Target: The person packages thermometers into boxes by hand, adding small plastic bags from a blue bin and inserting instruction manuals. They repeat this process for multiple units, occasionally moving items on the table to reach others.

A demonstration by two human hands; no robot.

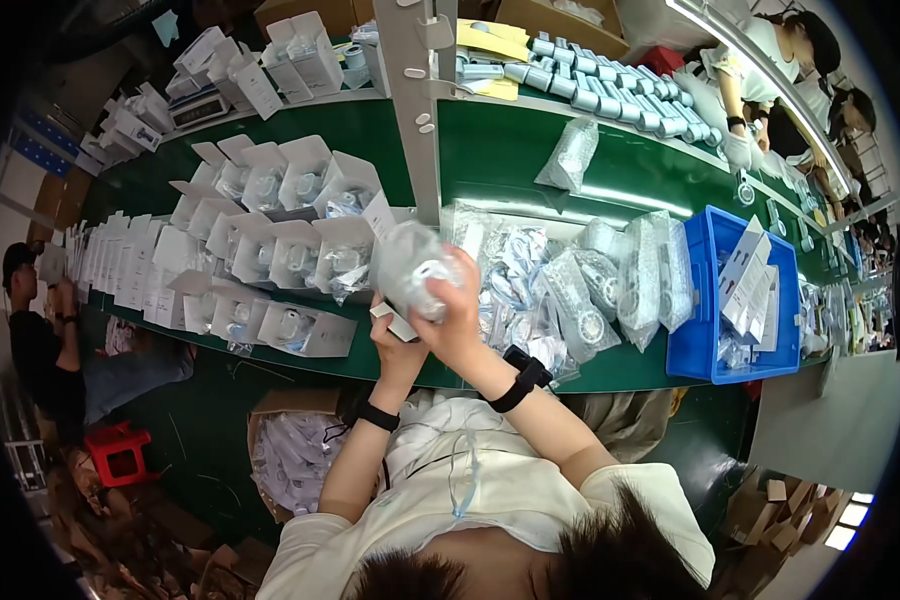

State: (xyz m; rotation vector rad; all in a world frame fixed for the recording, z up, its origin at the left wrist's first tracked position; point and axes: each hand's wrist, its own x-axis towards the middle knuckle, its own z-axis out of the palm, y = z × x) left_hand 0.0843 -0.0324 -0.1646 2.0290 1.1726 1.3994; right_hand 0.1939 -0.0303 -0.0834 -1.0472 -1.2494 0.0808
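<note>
My right hand (pixel 454 312) grips a white device in a clear plastic bag (pixel 408 262), held up over the front of the green bench. Close beneath it, my left hand (pixel 397 348) is closed around a small white box (pixel 394 322), partly hidden behind the bag and my right hand. To the left stand rows of open white boxes (pixel 295 252) with bagged devices inside. Right of my hands lies a pile of bagged white parts and cables (pixel 515 265). Bubble-wrap pouches (pixel 582 310) lie beside that pile.
A blue bin (pixel 703 340) with boxes and bags stands at the right. A metal post (pixel 417 130) rises behind my hands. Grey cylinders (pixel 610 88) line the far bench. Below the bench sits a carton of plastic bags (pixel 300 455). Other people work at far left and far right.
</note>
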